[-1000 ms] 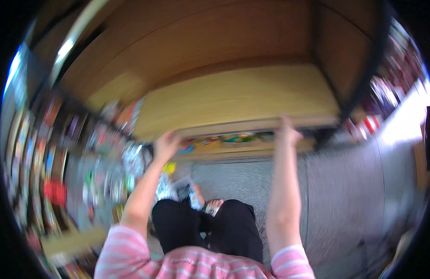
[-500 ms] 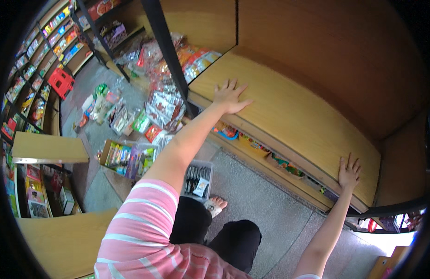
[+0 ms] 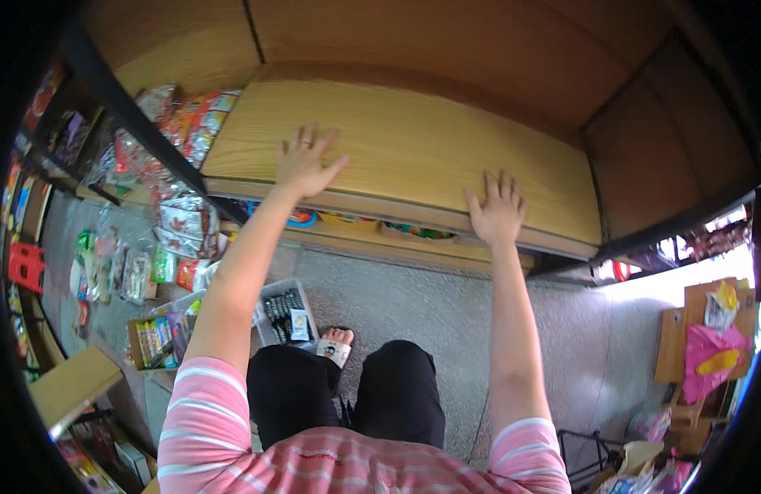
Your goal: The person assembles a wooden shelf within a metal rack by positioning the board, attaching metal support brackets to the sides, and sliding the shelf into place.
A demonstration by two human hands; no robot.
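Observation:
Both my arms reach forward to a bare wooden shelf board (image 3: 380, 144) in a dark-framed shelving unit. My left hand (image 3: 306, 165) lies on the board's front part, fingers spread, holding nothing. Farther right, my right hand (image 3: 497, 212) rests at the front edge with its fingers stretched out, also holding nothing. Beneath this board a lower shelf (image 3: 356, 244) shows through a narrow gap, with a blue-rimmed container (image 3: 302, 217) and colourful packets partly hidden. Packaged snacks (image 3: 203, 123) lie on the neighbouring shelf to the left, beyond the black upright (image 3: 141, 123).
Near my feet stand a clear plastic bin (image 3: 306, 295) of dark packets and a cardboard box (image 3: 138, 346) of slim packs. Loose bags (image 3: 133, 276) and a red stool (image 3: 26, 267) are at left. A wooden chair (image 3: 672, 350) with a pink bag (image 3: 709, 354) stands at right.
My view has swung to the right, bringing the chair into sight. Along the board, my right hand has shifted left, closer to my left hand. Both hands stay open on the wood.

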